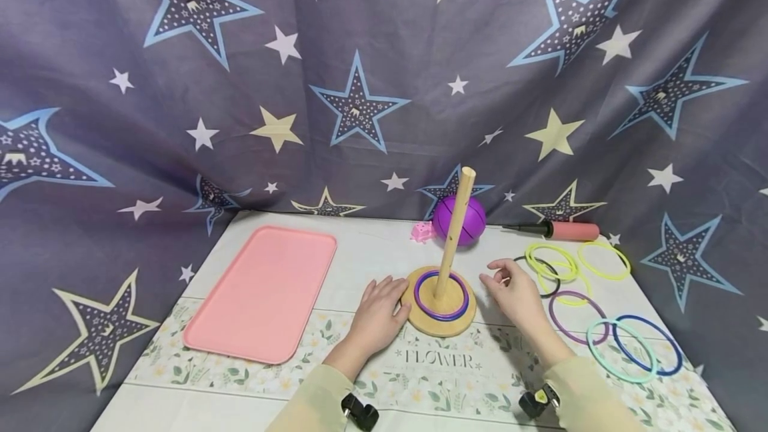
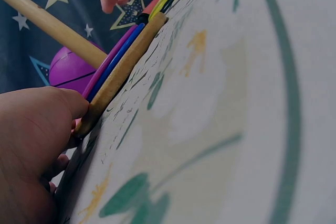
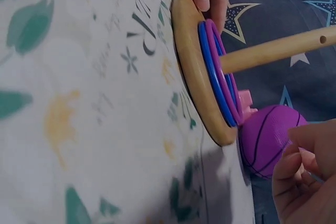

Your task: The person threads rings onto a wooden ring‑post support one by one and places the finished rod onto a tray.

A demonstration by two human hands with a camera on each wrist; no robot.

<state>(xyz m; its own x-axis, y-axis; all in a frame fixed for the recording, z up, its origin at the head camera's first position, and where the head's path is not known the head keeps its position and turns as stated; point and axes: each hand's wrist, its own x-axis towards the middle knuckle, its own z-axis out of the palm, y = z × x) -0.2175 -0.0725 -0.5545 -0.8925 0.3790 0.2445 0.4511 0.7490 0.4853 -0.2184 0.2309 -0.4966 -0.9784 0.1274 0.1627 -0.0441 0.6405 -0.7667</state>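
Observation:
A round wooden base point(image 1: 443, 329) carries an upright wooden peg point(image 1: 457, 229). Around the foot of the peg lie a purple ring point(image 3: 226, 77) and, beneath it, a blue ring point(image 3: 208, 56). My left hand point(image 1: 380, 312) rests at the left edge of the base, its fingers extended and touching the rim. To the right of the base, my right hand point(image 1: 517, 295) hovers above the table with loosely bent fingers and nothing in them. Beyond the peg sits a purple ball point(image 1: 473, 220), beside a small pink toy point(image 1: 423, 232).
Right of my right hand lie several yellow rings point(image 1: 607, 277), a black ring point(image 1: 558, 285), a purple ring point(image 1: 553, 319), a blue ring point(image 1: 680, 355) and a mint ring point(image 1: 630, 379). A pump point(image 1: 573, 231) lies behind them. On the left is a pink tray point(image 1: 258, 292). A star-patterned curtain point(image 1: 384, 165) backs the table.

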